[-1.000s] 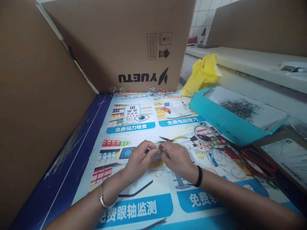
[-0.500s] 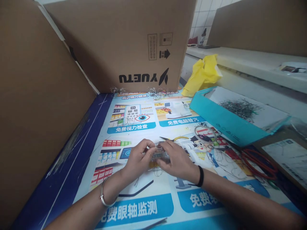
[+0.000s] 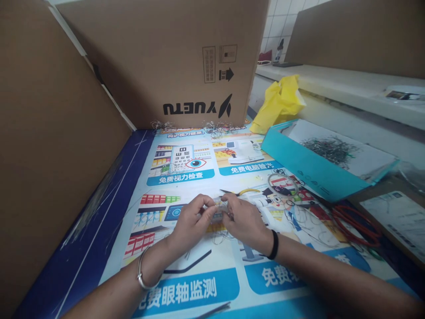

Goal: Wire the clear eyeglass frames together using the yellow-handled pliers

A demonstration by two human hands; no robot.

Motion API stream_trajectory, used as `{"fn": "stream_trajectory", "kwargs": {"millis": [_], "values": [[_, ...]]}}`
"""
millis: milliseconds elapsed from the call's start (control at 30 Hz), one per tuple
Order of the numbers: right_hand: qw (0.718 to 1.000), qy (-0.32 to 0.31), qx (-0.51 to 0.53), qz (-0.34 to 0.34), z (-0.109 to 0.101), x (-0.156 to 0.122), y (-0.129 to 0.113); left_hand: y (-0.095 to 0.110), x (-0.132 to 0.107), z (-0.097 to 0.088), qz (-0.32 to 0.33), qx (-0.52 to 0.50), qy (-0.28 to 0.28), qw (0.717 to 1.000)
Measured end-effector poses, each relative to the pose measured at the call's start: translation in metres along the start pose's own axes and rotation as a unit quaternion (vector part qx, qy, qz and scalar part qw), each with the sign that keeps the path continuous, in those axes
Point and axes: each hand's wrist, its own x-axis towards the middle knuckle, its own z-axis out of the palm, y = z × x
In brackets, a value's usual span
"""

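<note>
My left hand point(image 3: 192, 220) is closed in a pinch, thumb against index finger, on a fine wire whose end is too small to make out. Close beside it, my right hand point(image 3: 247, 221) has its fingers curled in and pinches the same thin wire. Below the fingertips, loose loops of thin wire point(image 3: 223, 238) hang or lie over the printed sheet point(image 3: 229, 257); which of the two I cannot tell. Just beyond my right fingers lies a yellow-handled cutting tool point(image 3: 249, 191) with a dark pointed tip.
A blue box point(image 3: 299, 164) at the right holds a pile of thin wire pieces point(image 3: 328, 149). Nearer lie a wire coil point(image 3: 282, 184) and red cord loops point(image 3: 355, 225). Cardboard walls point(image 3: 186, 57) stand behind and left; a yellow bag point(image 3: 277, 104) sits by the box.
My right fingers have curled inward from a flatter, more stretched pose, and more of the wire between the hands shows. My left hand keeps its pinch. The view has shifted slightly.
</note>
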Motion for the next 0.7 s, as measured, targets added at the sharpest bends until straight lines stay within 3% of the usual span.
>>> {"fn": "stream_trajectory", "kwargs": {"millis": [267,700], "values": [[0.999,0.0,0.017,-0.043,-0.0021,-0.0033,0.0017,0.0017,0.0021,-0.0012,-0.007,-0.007,0.013,1.0],[1.0,-0.007,0.001,-0.005,0.0,-0.0005,0.0006,0.0006,0.0017,-0.001,0.002,-0.002,0.01,1.0]]}}
